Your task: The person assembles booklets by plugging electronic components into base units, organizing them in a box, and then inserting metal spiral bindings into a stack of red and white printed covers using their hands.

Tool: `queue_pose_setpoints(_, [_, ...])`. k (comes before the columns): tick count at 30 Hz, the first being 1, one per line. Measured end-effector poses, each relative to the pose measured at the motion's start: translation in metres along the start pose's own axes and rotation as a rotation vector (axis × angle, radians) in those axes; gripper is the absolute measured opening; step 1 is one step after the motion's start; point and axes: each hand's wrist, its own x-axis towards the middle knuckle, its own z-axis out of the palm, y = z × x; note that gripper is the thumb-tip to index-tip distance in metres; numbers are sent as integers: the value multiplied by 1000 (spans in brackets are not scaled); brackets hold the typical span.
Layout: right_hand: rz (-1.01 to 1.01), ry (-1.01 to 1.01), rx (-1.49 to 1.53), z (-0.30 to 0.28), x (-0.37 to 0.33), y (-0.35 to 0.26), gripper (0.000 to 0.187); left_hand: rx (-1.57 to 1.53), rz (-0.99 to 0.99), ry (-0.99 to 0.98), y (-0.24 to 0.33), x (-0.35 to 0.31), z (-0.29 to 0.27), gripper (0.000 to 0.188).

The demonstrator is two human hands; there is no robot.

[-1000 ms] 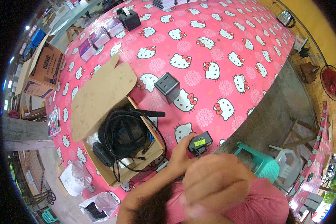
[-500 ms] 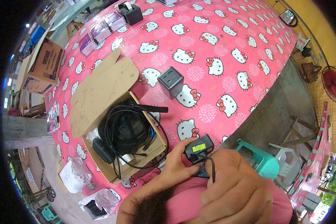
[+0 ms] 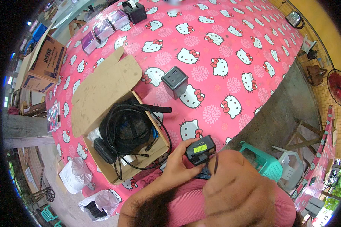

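Note:
Near the table's front edge my left hand (image 3: 177, 160) is closed around a small black box-shaped device (image 3: 201, 151) with a bright yellow label on its face. My right hand (image 3: 238, 189), large and close to the camera, is curled with its fingers pressed together. A thin dark cord (image 3: 216, 163) runs from the device's lower side up to the right fingertips, which seem to pinch it; the fingertips themselves are partly hidden. Left of my hands an open cardboard box (image 3: 102, 166) holds black mesh headgear (image 3: 130, 128) and a coiled black cable (image 3: 170, 142). Beyond it stands a black block with slots (image 3: 175, 81).
The table has a pink patterned cloth (image 3: 212, 75). At its far left are a tape dispenser (image 3: 135, 13), purple packs of spiral notebooks (image 3: 102, 30) and a brown carton (image 3: 45, 64). White plastic bags (image 3: 75, 176) hang at the near left. A green plastic chair (image 3: 261, 160) stands at right.
The view has shifted very slightly. The cord by my right fingertips sits a little differently, and both hands keep nearly the same place.

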Motion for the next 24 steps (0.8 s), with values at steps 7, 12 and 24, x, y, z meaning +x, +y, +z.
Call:
queue_pose_setpoints(7, [-211, 48, -19, 5, -14, 13, 8, -1, -28, -15, -2, 0, 2, 64])
queue_pose_setpoints(12, [-307, -27, 8, -1, -12, 21, 12, 9, -3, -13, 0, -1, 0, 65])
queue_pose_setpoints(24, [99, -370, 245, -4, 19, 13, 16, -157, -81, 104, 3, -4, -20, 80])
